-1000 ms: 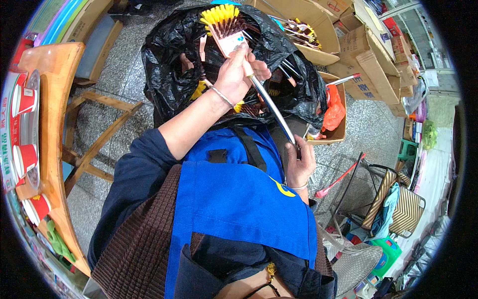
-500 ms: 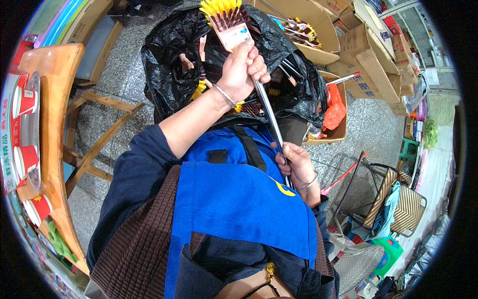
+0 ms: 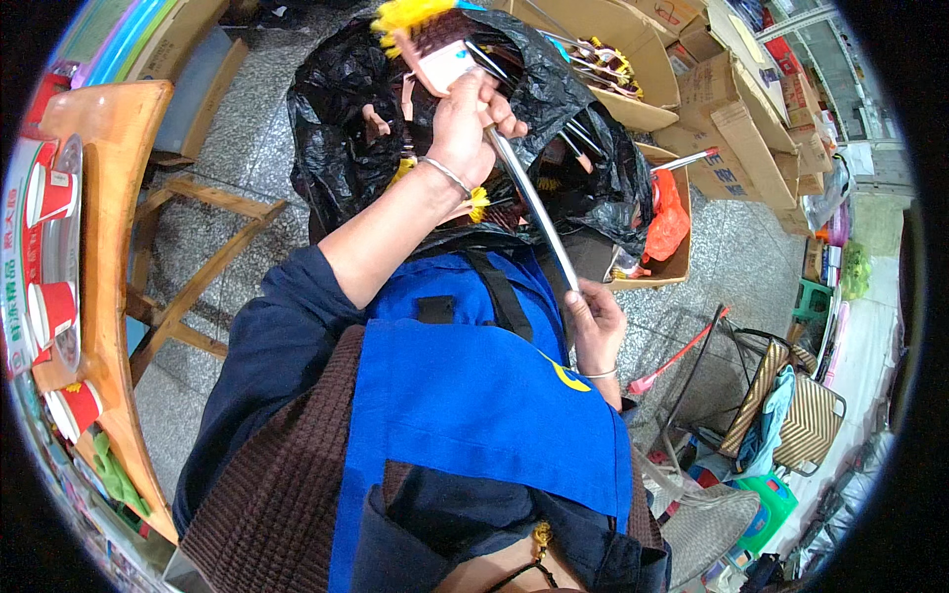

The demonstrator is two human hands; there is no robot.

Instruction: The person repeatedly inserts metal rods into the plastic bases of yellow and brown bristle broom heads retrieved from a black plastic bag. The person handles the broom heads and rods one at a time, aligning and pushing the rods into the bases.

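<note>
A long-handled brush (image 3: 535, 211) slants across in front of me, its head with yellow and dark brown bristles at the upper left. My left hand (image 3: 469, 128) grips it where the pale head meets the shiny metal handle. Lower down, the fingers of my right hand (image 3: 597, 324) are closed round the handle near its bottom end; that end is hidden by the hand and my blue apron (image 3: 484, 415). Behind the brush lies an open black plastic bag (image 3: 341, 138), with more brush heads and metal handles inside.
At the left stands a wooden table (image 3: 109, 247) with red and white cups, above a wooden stool frame (image 3: 217, 203). Far right are cardboard boxes (image 3: 717, 128), one with brushes. A box with an orange bag (image 3: 670, 222) sits beside the black bag. A folding chair (image 3: 781, 425) is at right.
The brush head has shifted left and tilted further that way, with my left hand along. My right hand has moved slightly down and right on the handle.
</note>
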